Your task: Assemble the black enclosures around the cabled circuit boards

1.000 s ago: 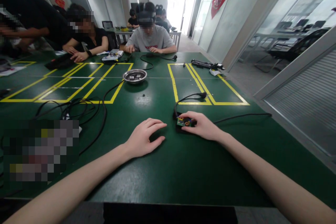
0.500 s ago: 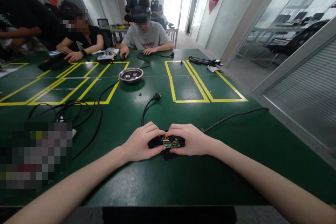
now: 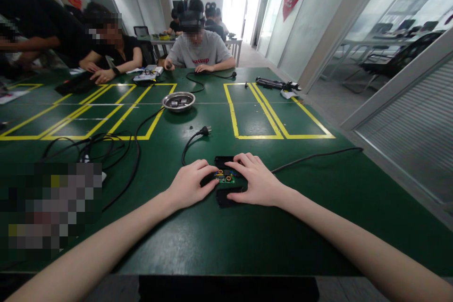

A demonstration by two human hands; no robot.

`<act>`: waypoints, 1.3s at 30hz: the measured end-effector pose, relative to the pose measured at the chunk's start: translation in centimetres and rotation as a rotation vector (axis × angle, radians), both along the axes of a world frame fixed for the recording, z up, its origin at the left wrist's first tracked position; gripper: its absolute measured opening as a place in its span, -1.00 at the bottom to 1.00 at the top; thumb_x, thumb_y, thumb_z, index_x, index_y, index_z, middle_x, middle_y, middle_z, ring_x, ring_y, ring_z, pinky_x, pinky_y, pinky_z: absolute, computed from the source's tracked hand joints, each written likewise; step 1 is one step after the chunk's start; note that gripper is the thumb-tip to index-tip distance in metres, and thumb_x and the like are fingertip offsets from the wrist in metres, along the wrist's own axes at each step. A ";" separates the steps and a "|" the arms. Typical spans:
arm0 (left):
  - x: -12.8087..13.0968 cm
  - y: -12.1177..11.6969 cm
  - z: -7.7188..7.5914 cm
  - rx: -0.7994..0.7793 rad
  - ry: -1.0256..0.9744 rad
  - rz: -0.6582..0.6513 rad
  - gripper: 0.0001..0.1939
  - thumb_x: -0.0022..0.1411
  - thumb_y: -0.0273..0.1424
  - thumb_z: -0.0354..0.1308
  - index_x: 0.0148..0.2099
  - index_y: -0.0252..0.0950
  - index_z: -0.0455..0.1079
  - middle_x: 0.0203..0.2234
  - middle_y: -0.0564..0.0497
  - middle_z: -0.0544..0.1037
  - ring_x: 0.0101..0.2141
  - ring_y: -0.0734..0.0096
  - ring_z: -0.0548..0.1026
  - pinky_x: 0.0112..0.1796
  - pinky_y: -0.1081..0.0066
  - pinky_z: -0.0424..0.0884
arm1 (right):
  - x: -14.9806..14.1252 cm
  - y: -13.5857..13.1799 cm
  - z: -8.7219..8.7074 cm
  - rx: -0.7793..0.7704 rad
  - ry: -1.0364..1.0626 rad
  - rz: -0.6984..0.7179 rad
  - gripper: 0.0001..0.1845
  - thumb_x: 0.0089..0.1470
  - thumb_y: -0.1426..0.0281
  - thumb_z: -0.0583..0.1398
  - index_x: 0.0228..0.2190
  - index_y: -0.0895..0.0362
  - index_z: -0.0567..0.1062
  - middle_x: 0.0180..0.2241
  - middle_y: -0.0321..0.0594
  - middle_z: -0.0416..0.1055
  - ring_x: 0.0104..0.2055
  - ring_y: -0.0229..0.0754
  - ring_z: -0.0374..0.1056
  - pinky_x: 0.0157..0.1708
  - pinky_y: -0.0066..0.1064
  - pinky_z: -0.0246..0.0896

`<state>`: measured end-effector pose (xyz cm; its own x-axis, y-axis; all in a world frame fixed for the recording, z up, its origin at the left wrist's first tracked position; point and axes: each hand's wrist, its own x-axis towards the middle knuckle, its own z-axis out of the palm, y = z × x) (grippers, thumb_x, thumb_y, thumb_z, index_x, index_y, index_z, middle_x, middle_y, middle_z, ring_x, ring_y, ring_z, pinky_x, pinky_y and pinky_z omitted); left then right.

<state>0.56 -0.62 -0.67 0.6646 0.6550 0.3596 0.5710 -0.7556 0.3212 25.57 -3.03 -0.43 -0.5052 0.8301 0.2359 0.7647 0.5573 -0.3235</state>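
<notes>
A small green circuit board [image 3: 225,177] with coloured parts lies in an open black casing on the green table [image 3: 219,240]. My left hand [image 3: 189,186] grips its left end with curled fingers. My right hand [image 3: 256,181] covers its right end, fingers bent over the casing. A loose black cover piece [image 3: 228,197] lies just below, under my right thumb. Another black piece [image 3: 222,159] sits just behind the board. A black cable with a plug [image 3: 204,130] runs from the casing toward the table's middle.
A metal bowl [image 3: 178,101] with small parts stands further back. Yellow taped rectangles [image 3: 260,137] mark the table. Tangled black cables [image 3: 92,148] lie at left, another cable [image 3: 318,155] runs right. Two people sit across, a black tool [image 3: 278,85] lies at far right.
The board and casing came from the right to in front of me. My left hand took hold of it. The plug swung left, and a cover piece now lies apart.
</notes>
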 end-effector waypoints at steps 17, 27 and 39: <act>-0.2 0.5 -0.1 -0.044 0.011 -0.008 -0.79 0.40 -0.29 0.26 0.01 -0.24 0.56 -0.24 -0.02 0.56 -0.27 0.32 0.56 -0.20 0.38 0.51 | 1.0 0.6 0.2 0.032 0.200 0.008 -0.56 0.07 0.25 0.36 -0.03 0.08 0.43 0.01 -0.02 0.43 0.12 0.13 0.31 0.12 0.04 0.24; -0.4 0.5 0.0 -0.060 -0.010 -0.028 -0.80 0.38 -0.32 0.27 0.00 -0.26 0.56 -0.22 -0.03 0.57 -0.27 0.33 0.57 -0.24 0.40 0.49 | 0.8 0.2 0.3 0.039 0.120 0.182 -0.45 0.01 0.22 0.42 0.02 0.09 0.49 0.00 -0.01 0.43 0.06 0.12 0.30 0.07 0.02 0.23; -0.4 1.4 -0.2 -0.121 0.024 -0.013 -0.77 0.41 -0.23 0.28 0.01 -0.21 0.60 -0.26 0.03 0.55 -0.32 0.40 0.57 -0.29 0.46 0.43 | -0.1 0.5 -0.4 0.003 0.126 0.155 -0.45 0.03 0.27 0.39 0.05 0.11 0.48 0.06 0.01 0.45 0.16 0.16 0.28 0.17 0.08 0.17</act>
